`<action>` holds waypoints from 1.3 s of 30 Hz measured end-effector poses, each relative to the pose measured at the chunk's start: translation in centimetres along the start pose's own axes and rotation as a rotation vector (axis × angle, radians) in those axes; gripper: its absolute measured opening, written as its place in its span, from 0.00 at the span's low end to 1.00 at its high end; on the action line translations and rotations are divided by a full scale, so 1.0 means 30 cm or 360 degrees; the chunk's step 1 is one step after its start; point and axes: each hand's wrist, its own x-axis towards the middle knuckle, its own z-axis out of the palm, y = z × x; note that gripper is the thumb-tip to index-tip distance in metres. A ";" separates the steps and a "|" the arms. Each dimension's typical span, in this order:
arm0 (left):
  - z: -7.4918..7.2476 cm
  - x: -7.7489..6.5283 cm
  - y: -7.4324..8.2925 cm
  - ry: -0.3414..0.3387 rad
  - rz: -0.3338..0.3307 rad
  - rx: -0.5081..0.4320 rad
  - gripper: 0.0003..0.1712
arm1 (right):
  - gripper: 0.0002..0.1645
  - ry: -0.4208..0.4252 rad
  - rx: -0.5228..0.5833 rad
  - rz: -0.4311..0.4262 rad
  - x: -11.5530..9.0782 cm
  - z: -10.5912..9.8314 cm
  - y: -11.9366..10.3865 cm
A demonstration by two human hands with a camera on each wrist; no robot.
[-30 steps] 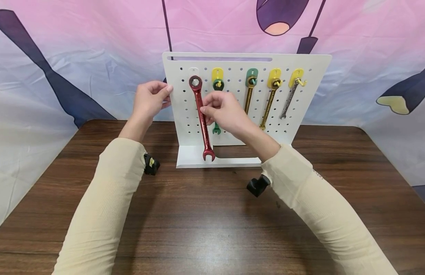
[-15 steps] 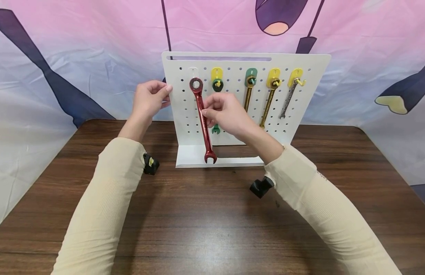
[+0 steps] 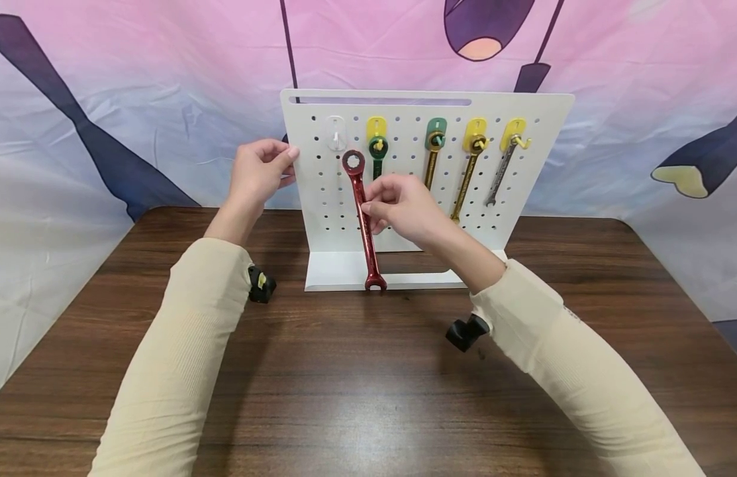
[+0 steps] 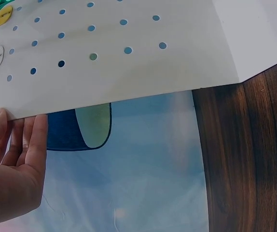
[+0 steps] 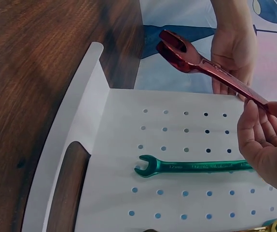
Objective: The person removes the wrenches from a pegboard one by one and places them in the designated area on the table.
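Note:
My right hand (image 3: 406, 209) pinches a red ratcheting combination wrench (image 3: 366, 232) at mid-shaft, its ring end up and its open end down. The wrench is off the clear hook (image 3: 336, 138), in front of the white pegboard (image 3: 311, 228). At the board's left edge, my left hand (image 3: 257, 173) grips the rim; in the left wrist view the thumb (image 4: 1, 115) lies along the edge with the fingers below it. A green wrench (image 5: 196, 166) hangs close beside my right hand, partly hidden by it in the head view.
Farther right on the board hang two gold wrenches (image 3: 430, 173) and a small silver wrench (image 3: 502, 173), on green and yellow hooks. The board's white foot (image 3: 332, 275) stands on a dark wooden table (image 3: 344, 371). A printed cloth (image 3: 165, 119) hangs behind.
The red wrench has come away from in front of the clear hook, moving down and to the right with my right hand. My left hand has stayed on the board's edge.

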 end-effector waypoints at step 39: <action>-0.003 -0.001 0.000 -0.0021 -0.0017 -0.0015 0.18 | 0.04 -0.0167 0.0293 0.0346 -0.195 -0.011 0.274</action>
